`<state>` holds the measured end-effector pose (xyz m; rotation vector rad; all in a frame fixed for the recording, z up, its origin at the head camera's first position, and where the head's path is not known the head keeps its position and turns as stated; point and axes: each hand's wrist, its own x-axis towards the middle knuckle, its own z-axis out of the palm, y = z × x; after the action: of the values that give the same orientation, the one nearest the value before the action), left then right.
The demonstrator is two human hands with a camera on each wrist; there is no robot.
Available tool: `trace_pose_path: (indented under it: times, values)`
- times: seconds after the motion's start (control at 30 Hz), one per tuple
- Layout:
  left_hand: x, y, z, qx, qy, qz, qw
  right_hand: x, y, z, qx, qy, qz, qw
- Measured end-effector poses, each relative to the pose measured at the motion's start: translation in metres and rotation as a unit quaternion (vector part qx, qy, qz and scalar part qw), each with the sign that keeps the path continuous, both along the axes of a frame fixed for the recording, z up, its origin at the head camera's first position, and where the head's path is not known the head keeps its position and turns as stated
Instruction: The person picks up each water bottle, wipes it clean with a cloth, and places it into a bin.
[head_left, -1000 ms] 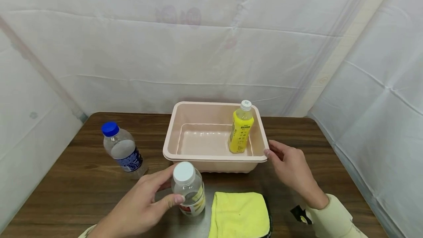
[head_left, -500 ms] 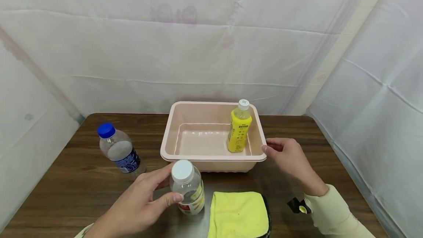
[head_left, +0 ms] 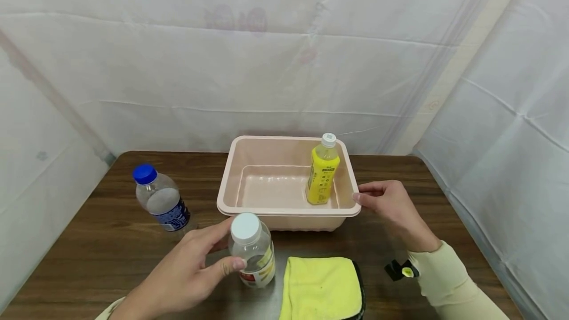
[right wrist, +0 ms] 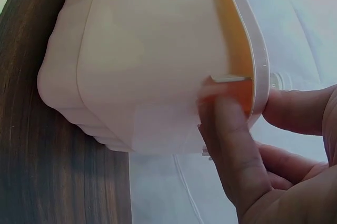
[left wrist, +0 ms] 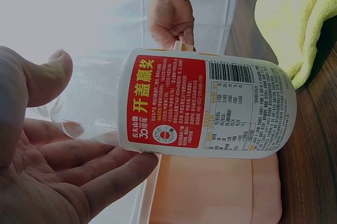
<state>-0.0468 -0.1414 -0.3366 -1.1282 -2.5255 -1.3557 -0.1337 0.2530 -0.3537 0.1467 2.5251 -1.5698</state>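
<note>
Nearest, a folded yellow cloth (head_left: 322,288) is seen beside a clear white-capped bottle (head_left: 258,260), which is gripped between thumb and fingers of the left hand (head_left: 184,273). Farther left, a blue-capped bottle (head_left: 169,206) is stood on the wooden table (head_left: 89,241). Beyond, a pink bin (head_left: 273,211) is pinched at its near right corner by the right hand (head_left: 393,209); a yellow-labelled bottle (head_left: 322,177) is contained inside, rightward. Behind, white sheeting (head_left: 266,68) is hung.
</note>
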Motion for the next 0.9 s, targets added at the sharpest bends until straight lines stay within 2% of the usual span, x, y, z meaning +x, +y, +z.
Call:
trace_pose_path:
  times: [0.17, 0.47, 0.67, 0.9]
  values:
    - [0.001, 0.001, 0.003, -0.008, -0.012, 0.006, 0.9999, -0.001, -0.001, 0.000, -0.006, 0.006, 0.001, 1.0000]
    - [-0.001, 0.001, 0.008, 0.000, -0.008, -0.010, 0.9999, 0.000, -0.001, -0.001, -0.019, 0.009, 0.000, 0.9998]
    - [-0.003, 0.002, 0.013, 0.006, 0.009, -0.025, 0.9996, -0.001, 0.001, -0.002, -0.020, 0.006, 0.002, 0.9998]
    - [-0.005, 0.002, 0.018, 0.004, 0.011, -0.028, 0.9995, -0.001, 0.001, -0.002, -0.025, 0.009, 0.003, 0.9996]
